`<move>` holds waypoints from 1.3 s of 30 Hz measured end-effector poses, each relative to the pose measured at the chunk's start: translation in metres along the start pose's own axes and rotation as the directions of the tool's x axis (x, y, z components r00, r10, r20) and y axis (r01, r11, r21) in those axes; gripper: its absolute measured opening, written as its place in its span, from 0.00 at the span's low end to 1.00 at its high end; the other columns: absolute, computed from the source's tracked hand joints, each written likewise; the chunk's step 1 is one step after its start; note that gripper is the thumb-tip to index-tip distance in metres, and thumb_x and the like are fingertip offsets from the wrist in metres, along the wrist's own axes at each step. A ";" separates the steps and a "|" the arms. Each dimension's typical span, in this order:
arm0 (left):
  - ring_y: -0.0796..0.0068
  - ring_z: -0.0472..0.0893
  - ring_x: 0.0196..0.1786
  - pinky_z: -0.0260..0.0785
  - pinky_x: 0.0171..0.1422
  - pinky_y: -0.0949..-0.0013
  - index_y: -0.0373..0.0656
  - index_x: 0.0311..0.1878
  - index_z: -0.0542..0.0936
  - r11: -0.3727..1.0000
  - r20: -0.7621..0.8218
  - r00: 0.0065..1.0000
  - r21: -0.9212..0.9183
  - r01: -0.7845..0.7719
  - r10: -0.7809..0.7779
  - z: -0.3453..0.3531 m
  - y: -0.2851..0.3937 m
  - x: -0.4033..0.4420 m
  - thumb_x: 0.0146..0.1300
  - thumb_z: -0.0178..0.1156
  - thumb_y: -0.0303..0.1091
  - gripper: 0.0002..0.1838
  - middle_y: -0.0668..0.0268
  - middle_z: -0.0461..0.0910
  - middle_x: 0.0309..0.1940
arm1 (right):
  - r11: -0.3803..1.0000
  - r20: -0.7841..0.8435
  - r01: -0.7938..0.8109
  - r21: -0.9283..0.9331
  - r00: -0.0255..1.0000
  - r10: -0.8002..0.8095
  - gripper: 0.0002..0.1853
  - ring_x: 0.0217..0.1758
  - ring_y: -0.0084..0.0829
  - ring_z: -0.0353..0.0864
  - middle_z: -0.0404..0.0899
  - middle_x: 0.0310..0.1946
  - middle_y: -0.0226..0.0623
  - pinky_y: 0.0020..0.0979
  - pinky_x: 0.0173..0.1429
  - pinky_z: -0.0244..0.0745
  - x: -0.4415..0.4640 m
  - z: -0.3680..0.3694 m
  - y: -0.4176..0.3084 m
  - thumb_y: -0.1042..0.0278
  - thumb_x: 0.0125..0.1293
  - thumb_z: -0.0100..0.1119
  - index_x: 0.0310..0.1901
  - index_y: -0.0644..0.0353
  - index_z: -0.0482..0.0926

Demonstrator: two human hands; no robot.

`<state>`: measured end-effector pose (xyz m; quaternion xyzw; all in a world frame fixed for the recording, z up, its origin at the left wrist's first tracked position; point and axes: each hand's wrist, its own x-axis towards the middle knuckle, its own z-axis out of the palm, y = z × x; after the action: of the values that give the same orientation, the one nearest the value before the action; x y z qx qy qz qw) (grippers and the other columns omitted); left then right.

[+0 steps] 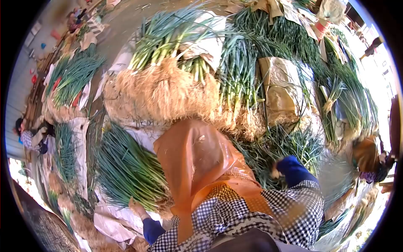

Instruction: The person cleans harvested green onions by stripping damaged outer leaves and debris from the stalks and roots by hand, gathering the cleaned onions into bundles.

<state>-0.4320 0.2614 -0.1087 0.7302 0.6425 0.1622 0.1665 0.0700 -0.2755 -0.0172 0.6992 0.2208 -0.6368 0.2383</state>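
Observation:
My left hand (137, 208) is at the lower edge of a pile of green onions (128, 166), its fingers stretched out against the stalks. That pile lies to the left of my orange apron (201, 155), leaves pointing up and left. On the other side, my right hand (275, 171) reaches down among loose dark green leaves (262, 157); it is small and blurred, so whether it grips any of them does not show. In front of the apron is a big heap of green onions (166, 46) with its tan, stringy roots (168, 92) facing me.
More green onions (239, 71) stand beside a brown paper sheet (280, 86). Further bundles (77, 77) lie on the left. One person (31, 136) sits at far left, another (369, 161) at far right. Pale sheeting (113, 220) lies by my left arm.

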 end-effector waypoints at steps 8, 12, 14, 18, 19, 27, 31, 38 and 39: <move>0.75 0.77 0.44 0.72 0.45 0.75 0.35 0.49 0.76 0.607 0.047 0.914 -0.762 -0.227 0.402 -0.019 0.316 -0.050 0.63 0.50 0.27 0.13 0.61 0.76 0.47 | 0.873 -0.948 0.374 0.314 0.068 0.312 0.18 0.30 0.43 0.77 0.76 0.23 0.45 0.38 0.37 0.72 0.070 -0.204 0.002 0.47 0.60 0.54 0.27 0.56 0.76; 0.75 0.78 0.39 0.72 0.45 0.75 0.36 0.48 0.76 0.454 0.192 0.630 -0.843 -0.287 0.753 -0.007 0.447 -0.128 0.64 0.51 0.28 0.11 0.62 0.78 0.42 | 0.650 -0.883 0.639 0.412 0.105 0.457 0.16 0.35 0.45 0.78 0.80 0.30 0.43 0.40 0.39 0.72 0.110 -0.223 -0.007 0.50 0.54 0.57 0.34 0.55 0.77; 0.77 0.77 0.44 0.70 0.49 0.75 0.38 0.51 0.74 0.476 0.391 0.430 -0.873 -0.107 0.814 0.045 0.468 -0.157 0.64 0.53 0.30 0.14 0.63 0.78 0.44 | 0.520 -0.939 0.817 0.251 0.074 0.337 0.12 0.34 0.31 0.78 0.79 0.31 0.36 0.30 0.38 0.71 0.051 -0.182 -0.009 0.60 0.60 0.55 0.39 0.59 0.77; 0.64 0.62 0.64 0.55 0.67 0.62 0.43 0.67 0.56 0.870 0.859 0.215 -0.488 0.070 0.465 0.095 0.509 -0.227 0.55 0.63 0.40 0.39 0.55 0.60 0.64 | -0.341 -0.951 0.900 0.270 0.305 0.052 0.07 0.29 0.15 0.71 0.77 0.28 0.25 0.22 0.35 0.68 0.010 -0.114 -0.039 0.65 0.62 0.57 0.38 0.58 0.77; 0.66 0.67 0.58 0.61 0.59 0.65 0.44 0.65 0.58 0.829 0.850 0.152 -0.525 0.190 0.504 0.132 0.494 -0.237 0.57 0.61 0.38 0.35 0.57 0.65 0.58 | -0.228 -0.941 0.918 0.324 0.339 0.026 0.06 0.31 0.16 0.73 0.78 0.28 0.27 0.23 0.36 0.70 -0.029 -0.107 -0.046 0.67 0.63 0.56 0.37 0.60 0.76; 0.85 0.67 0.20 0.54 0.18 0.84 0.48 0.45 0.74 0.602 0.971 -0.030 -0.123 0.789 0.238 0.147 0.486 -0.219 0.66 0.46 0.38 0.10 0.76 0.73 0.27 | 0.429 -0.917 0.847 0.315 0.155 0.367 0.14 0.25 0.21 0.69 0.73 0.22 0.29 0.21 0.29 0.65 -0.014 -0.028 -0.033 0.60 0.65 0.52 0.25 0.58 0.74; 0.78 0.73 0.27 0.66 0.26 0.76 0.44 0.47 0.74 0.670 0.855 -0.306 -0.065 0.739 0.420 0.183 0.460 -0.217 0.67 0.42 0.43 0.16 0.69 0.77 0.36 | -0.264 -0.701 0.839 0.476 0.543 0.463 0.18 0.15 0.15 0.58 0.65 0.13 0.22 0.21 0.20 0.52 -0.029 -0.008 0.003 0.55 0.66 0.49 0.21 0.53 0.69; 0.66 0.78 0.39 0.72 0.48 0.65 0.36 0.49 0.72 0.512 0.874 -0.178 -0.090 0.854 0.451 0.167 0.471 -0.232 0.65 0.47 0.34 0.14 0.61 0.77 0.37 | -0.396 -0.890 0.871 0.291 0.398 0.222 0.12 0.20 0.16 0.62 0.69 0.19 0.22 0.20 0.24 0.58 -0.046 -0.047 -0.091 0.58 0.65 0.53 0.29 0.57 0.75; 0.67 0.78 0.37 0.73 0.46 0.69 0.33 0.48 0.73 0.508 0.782 -0.245 -0.104 0.855 0.572 0.210 0.448 -0.230 0.65 0.48 0.33 0.14 0.61 0.78 0.35 | -0.342 -0.895 0.879 0.331 0.408 0.183 0.12 0.19 0.15 0.62 0.69 0.19 0.21 0.18 0.24 0.56 -0.027 -0.041 -0.103 0.57 0.65 0.53 0.28 0.55 0.73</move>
<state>0.0306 -0.0278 -0.0988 0.2291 0.1835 -0.2276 0.9285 0.0370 -0.1695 0.0074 0.6247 0.0074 -0.2721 -0.7319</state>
